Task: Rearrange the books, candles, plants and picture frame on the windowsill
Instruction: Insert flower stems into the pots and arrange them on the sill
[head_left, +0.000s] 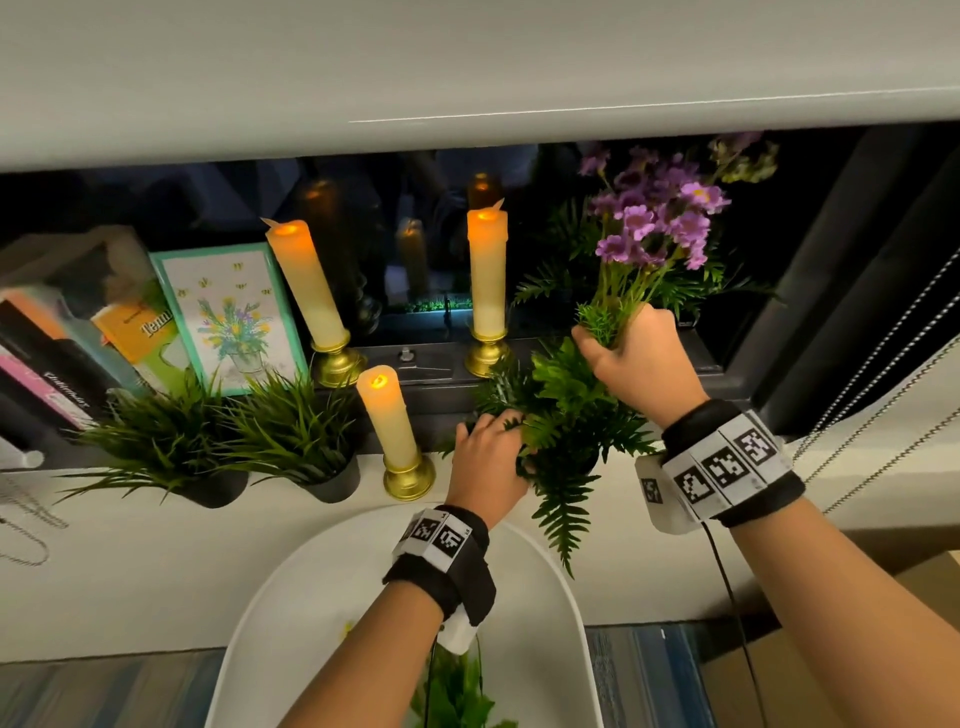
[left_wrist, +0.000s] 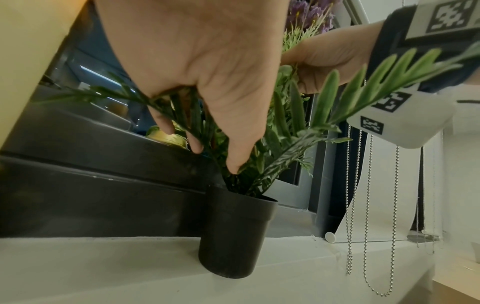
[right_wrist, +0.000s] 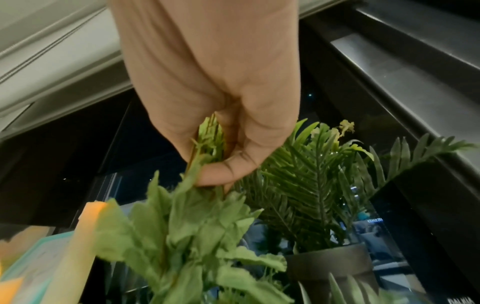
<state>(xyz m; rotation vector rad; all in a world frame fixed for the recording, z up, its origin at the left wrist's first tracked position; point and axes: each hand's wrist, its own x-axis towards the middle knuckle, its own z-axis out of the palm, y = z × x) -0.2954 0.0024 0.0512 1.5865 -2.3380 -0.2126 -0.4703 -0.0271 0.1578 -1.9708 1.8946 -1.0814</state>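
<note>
My left hand (head_left: 491, 441) reaches into a fern (head_left: 566, 415) in a black pot (left_wrist: 233, 232) on the white windowsill (head_left: 156, 561). In the left wrist view the left hand (left_wrist: 213, 156) has its thumb and fingers round the fern stems just above the pot rim. My right hand (head_left: 618, 343) is raised above the fern and grips the stems of a purple flower bunch (head_left: 654, 223). The right wrist view shows the right hand (right_wrist: 218, 170) pinching those stems, with green leaves (right_wrist: 194, 236) hanging below. Three lit candles (head_left: 387, 415) (head_left: 306, 286) (head_left: 487, 270), a picture frame (head_left: 234, 317) and books (head_left: 62, 353) stand to the left.
Two grass plants in dark pots (head_left: 166, 447) (head_left: 301, 436) sit at the sill's front left. A second fern pot (right_wrist: 332, 265) stands against the dark window at the right. Bead cords (head_left: 857, 415) hang on the right. A white rounded seat (head_left: 519, 649) lies below the sill.
</note>
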